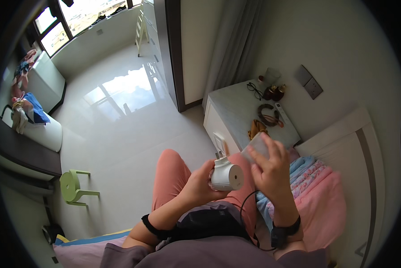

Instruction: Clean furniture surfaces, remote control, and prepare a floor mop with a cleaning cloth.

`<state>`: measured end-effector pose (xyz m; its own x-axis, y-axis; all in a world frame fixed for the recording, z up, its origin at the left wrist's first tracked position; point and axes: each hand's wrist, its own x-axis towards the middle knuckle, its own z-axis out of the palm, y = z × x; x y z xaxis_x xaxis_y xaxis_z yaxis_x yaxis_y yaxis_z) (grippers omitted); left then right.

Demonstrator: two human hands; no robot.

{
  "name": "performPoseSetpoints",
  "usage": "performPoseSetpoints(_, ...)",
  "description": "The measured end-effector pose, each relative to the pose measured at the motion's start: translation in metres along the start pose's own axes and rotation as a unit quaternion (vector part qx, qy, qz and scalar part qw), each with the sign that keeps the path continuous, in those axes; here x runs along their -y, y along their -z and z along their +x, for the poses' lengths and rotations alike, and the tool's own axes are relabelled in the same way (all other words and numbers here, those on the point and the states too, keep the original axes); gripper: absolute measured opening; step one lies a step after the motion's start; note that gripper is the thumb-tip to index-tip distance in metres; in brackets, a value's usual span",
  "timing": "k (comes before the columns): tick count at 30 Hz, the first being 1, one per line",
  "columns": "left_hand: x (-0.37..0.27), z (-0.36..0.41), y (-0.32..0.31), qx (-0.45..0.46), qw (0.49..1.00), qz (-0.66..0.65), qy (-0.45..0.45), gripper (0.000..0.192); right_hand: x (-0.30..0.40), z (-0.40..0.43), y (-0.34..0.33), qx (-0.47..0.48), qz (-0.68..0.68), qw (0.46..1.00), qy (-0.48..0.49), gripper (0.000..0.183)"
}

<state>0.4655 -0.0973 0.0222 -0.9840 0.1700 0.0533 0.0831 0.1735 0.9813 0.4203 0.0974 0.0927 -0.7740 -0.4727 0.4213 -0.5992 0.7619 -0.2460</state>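
My left hand [198, 186] grips a white plug-in electrical device [225, 177] above my lap. Metal prongs stick up from its top, and its round end face has a small dark hole. In my right hand [272, 167], between the thumb and fingers, is a pale, flat, squarish piece [255, 149]; motion blur hides what it is exactly. The two held things are apart, the pale piece being higher and to the right.
A nightstand [227, 100] stands ahead to the right, with eyeglasses [254, 90], dark bottles [275, 92], a brown headband [266, 114] and a white remote control [282, 113]. Folded bedding [318, 197] lies at my right. A green stool [71, 187] is on the floor at left.
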Motion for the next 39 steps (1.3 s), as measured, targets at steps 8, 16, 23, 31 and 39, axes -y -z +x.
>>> performPoseSetpoints(8, 0.004, 0.004, -0.007, -0.126, 0.950, 0.246, -0.146, 0.065, 0.027, 0.005, 0.014, 0.042, 0.098, 0.994, 0.024, 0.039)
performPoseSetpoints(16, 0.006, 0.002, -0.006, -0.127, 0.958, 0.228, -0.117, 0.065, 0.038, -0.012, 0.018, 0.086, -0.009, 0.988, 0.128, 0.039)
performPoseSetpoints(23, 0.007, 0.003, -0.010, -0.057, 0.978, 0.185, -0.081, 0.064, 0.041, 0.000, -0.001, 0.022, -0.043, 0.986, 0.158, 0.033)
performPoseSetpoints(31, -0.010, 0.006, -0.007, -0.117, 0.966, 0.188, -0.136, 0.052, 0.044, -0.004, 0.010, 0.038, -0.017, 0.986, 0.161, 0.040)
performPoseSetpoints(39, -0.008, 0.006, 0.000, -0.113, 0.988, 0.082, -0.067, 0.054, 0.039, -0.012, 0.032, 0.060, -0.048, 0.975, 0.207, 0.031)
